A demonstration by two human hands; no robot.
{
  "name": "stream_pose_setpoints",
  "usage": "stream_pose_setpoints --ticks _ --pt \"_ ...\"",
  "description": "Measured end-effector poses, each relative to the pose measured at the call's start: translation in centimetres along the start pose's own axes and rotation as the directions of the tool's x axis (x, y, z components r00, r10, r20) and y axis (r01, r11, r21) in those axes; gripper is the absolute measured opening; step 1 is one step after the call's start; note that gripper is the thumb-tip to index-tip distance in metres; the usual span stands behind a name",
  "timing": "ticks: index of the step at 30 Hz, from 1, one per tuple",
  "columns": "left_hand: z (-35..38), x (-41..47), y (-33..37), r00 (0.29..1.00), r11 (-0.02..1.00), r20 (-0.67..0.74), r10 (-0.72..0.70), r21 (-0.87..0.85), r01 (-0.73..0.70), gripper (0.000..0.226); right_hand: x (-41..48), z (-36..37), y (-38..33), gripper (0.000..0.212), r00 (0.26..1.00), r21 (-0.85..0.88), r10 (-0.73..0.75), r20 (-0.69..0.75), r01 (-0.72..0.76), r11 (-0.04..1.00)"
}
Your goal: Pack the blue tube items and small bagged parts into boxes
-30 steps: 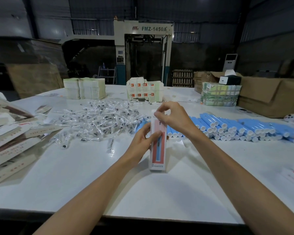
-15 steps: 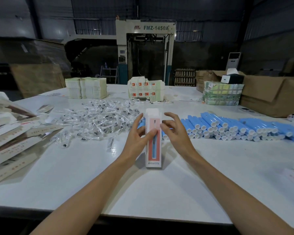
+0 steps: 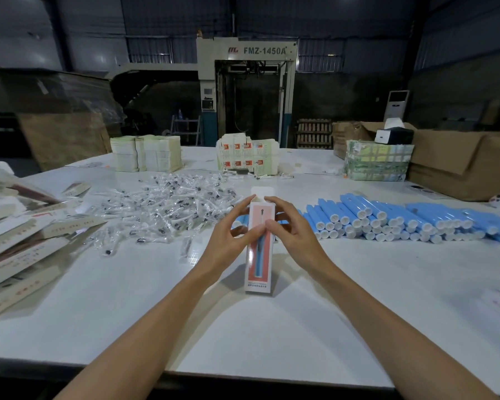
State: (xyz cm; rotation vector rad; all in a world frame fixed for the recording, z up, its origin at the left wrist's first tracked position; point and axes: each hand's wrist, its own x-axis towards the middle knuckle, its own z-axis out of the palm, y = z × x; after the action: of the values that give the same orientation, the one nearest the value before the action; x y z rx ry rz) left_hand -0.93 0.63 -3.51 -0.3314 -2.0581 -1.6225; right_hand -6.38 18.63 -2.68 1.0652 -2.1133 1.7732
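Note:
A slim pink-and-white box (image 3: pixel 259 258) stands upright at the middle of the white table (image 3: pixel 272 327), its white top flap up and open. My left hand (image 3: pixel 231 241) grips its left side, thumb across the front and fingertips at the top corner. My right hand (image 3: pixel 292 229) holds the right side the same way. A pile of blue tubes (image 3: pixel 387 220) with white caps lies to the right. A heap of small clear bagged parts (image 3: pixel 168 209) is spread to the left behind the box.
Flat and filled boxes (image 3: pixel 20 249) are stacked at the left edge. Bundles of folded cartons (image 3: pixel 146 153) and printed cartons (image 3: pixel 247 155) stand at the back, with a wrapped bundle (image 3: pixel 377 163) and large cardboard boxes (image 3: pixel 456 163) at the back right.
My right hand came down from the box's top flap to its right side. The box stayed upright and both hands now hold it near the top.

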Motion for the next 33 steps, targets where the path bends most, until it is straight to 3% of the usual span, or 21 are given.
stream_pose_setpoints --ticks 8,15,19,23,27,33 --pt "-0.4 -0.2 0.1 1.000 0.999 0.016 0.011 0.036 -0.012 0.046 0.3 -0.4 0.0 0.028 0.999 -0.026 0.023 0.047 -0.022 0.999" --pt "-0.4 -0.3 0.2 0.999 0.999 0.044 -0.008 0.031 0.007 0.051 0.1 -0.7 0.0 0.026 0.997 -0.079 0.020 0.072 -0.014 0.997" --pt "-0.3 -0.3 0.2 0.997 0.999 0.079 -0.027 0.026 0.025 0.047 0.2 -1.2 -0.7 0.026 1.000 0.069 0.006 0.009 -0.007 0.998" --pt "0.0 -0.4 0.3 0.989 0.997 0.127 -0.079 0.020 0.077 0.054 0.6 -2.0 -0.9 0.022 0.983 0.224 0.112 -0.144 -0.078 0.971" --pt "0.4 -0.6 0.3 0.977 0.996 0.195 -0.087 0.016 0.085 0.064 0.8 -2.5 -0.6 0.014 0.990 0.168 0.114 -0.081 -0.100 0.981" --pt "0.5 -0.7 0.3 0.973 0.994 0.203 -0.107 0.016 0.106 0.063 1.1 -3.0 -0.8 0.007 0.996 -0.004 -0.043 -0.077 0.043 0.999"
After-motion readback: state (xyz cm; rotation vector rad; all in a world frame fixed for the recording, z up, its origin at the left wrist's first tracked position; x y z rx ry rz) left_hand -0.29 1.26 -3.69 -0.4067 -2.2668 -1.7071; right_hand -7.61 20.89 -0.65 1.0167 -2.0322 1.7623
